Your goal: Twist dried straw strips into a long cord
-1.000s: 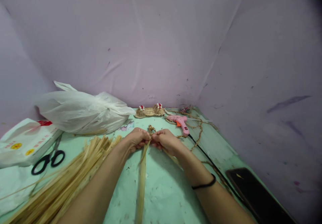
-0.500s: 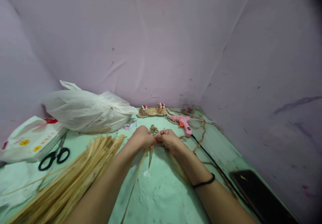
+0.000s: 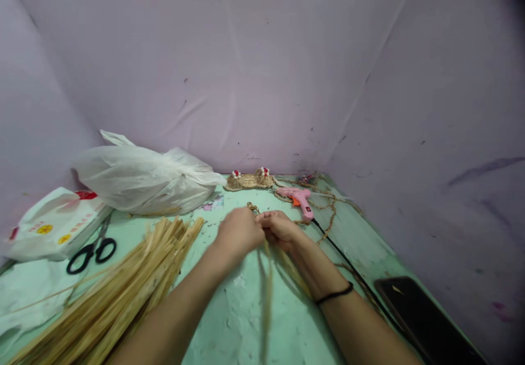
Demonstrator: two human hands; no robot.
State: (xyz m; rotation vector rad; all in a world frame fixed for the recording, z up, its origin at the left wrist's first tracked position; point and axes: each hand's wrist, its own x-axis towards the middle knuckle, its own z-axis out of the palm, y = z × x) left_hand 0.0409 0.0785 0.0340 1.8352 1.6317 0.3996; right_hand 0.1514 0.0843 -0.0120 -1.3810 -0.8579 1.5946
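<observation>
My left hand (image 3: 241,231) and my right hand (image 3: 279,227) meet at the middle of the table, both with closed fingers on dried plant-fibre strips (image 3: 266,294). A small knotted end of braid (image 3: 252,207) sticks out just beyond my fingertips. One strip, blurred by motion, hangs from my hands toward me, and another pale strip (image 3: 296,273) runs beside my right forearm. My fingers hide the spot where the strips cross. On the left, a bundle of the same dried strips (image 3: 123,291) lies close to my left forearm.
Black-handled scissors (image 3: 93,253), a white box (image 3: 61,223) and a tied white plastic bag (image 3: 151,182) lie left. A woven piece with red-and-white beads (image 3: 250,181) rests by the wall. Rightward are a pink glue gun (image 3: 301,198), its black cord, braided rope (image 3: 329,223) and a phone (image 3: 426,316).
My left hand has shifted right and turned over toward my right hand. The loose strip has swung from the left of my hands to below them. My right hand stays nearly in place.
</observation>
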